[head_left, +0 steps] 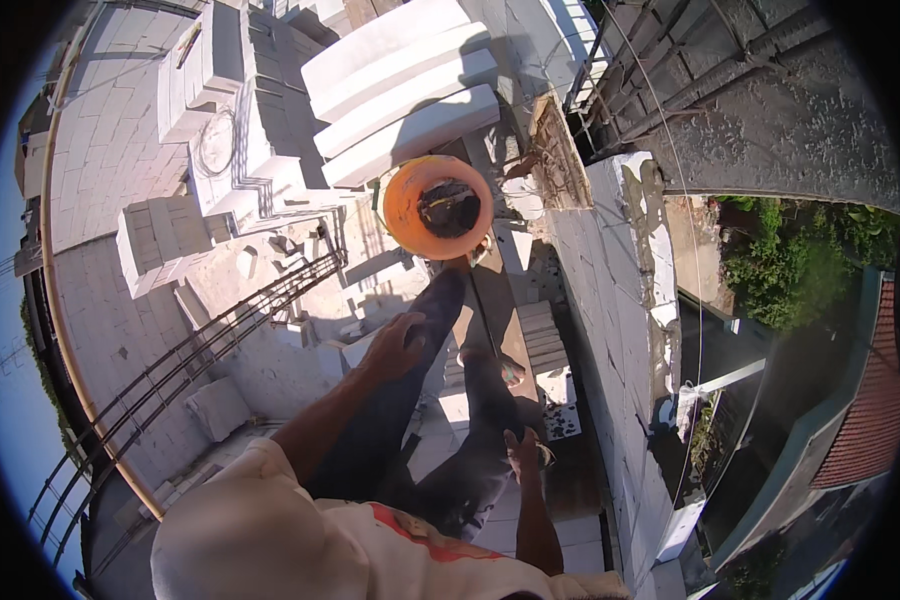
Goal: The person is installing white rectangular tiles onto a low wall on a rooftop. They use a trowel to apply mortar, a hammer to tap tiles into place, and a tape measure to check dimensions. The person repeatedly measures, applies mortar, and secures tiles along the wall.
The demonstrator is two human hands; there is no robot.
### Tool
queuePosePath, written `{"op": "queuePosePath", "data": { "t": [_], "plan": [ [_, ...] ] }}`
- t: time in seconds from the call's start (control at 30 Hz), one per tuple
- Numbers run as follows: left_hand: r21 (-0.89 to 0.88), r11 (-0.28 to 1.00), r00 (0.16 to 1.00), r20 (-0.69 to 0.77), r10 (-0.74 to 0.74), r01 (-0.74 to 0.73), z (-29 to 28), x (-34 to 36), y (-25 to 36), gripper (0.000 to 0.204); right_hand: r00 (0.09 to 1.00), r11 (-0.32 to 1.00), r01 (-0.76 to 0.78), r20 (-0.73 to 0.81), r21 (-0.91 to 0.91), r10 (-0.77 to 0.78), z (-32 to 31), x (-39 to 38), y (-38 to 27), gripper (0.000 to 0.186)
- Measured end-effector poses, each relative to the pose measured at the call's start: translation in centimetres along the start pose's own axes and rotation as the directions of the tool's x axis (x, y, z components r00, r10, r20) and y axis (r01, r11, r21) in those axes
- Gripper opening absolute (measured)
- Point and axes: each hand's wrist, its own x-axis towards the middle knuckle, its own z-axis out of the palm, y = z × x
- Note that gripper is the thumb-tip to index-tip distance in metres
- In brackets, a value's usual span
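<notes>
My left hand [400, 340] rests at my left thigh [435, 312], fingers loosely bent and apart. My right hand [523, 450], lower right beside my other leg [480, 400], is closed around something dark that I cannot make out. Beyond my left leg an orange bucket [400, 210] holds dark contents, with a small yellowish item in them. My bare foot [510, 372] shows on a narrow dark plank [502, 305]. White blocks [390, 80] are stacked just beyond the bucket.
More blocks [160, 235] and rubble lie left, with long rebar [220, 330] and a pole [80, 380]. A block wall [610, 330] runs along my right; past it are a drop, greenery [780, 260], a red roof [860, 390] and a wire. A metal-framed structure [710, 100] stands upper right.
</notes>
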Motion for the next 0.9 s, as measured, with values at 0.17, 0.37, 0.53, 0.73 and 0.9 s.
{"op": "queuePosePath", "data": {
  "t": [0.17, 0.37, 0.53, 0.73, 0.9],
  "plan": [
    [0.055, 0.978, 0.967, 0.147, -0.209, 0.203, -3.5, -1.0, -2.9, 0.067, 0.931, 0.935, 0.353, 0.087, 0.015, -0.353, -3.7, 0.9, -12.6, 0.071],
    [0.312, 0.905, 0.941, 0.083, -0.329, 0.289, -2.4, -1.5, 1.6, 0.086, 0.924, 0.882, 0.280, 0.354, -0.379, -0.142, -8.4, 11.2, -28.0, 0.061],
    [0.296, 0.891, 0.936, -0.033, -0.351, 0.345, -0.4, 2.6, -0.2, 0.073, 0.748, 0.734, 0.647, -0.016, -0.206, -0.663, -6.7, 29.5, -47.0, 0.049],
    [0.167, 0.891, 0.906, -0.061, -0.419, 0.423, -1.3, 3.4, -1.2, 0.067, 0.317, 0.158, 0.828, 0.217, -0.538, -0.923, 2.6, 42.9, -69.5, 0.072],
    [0.102, 0.890, 0.895, -0.087, -0.437, 0.444, -1.3, 3.9, -1.4, 0.064, 0.333, -0.185, 0.600, 0.454, -0.778, -0.827, 10.1, 49.2, -73.5, 0.079]
  ]
}}
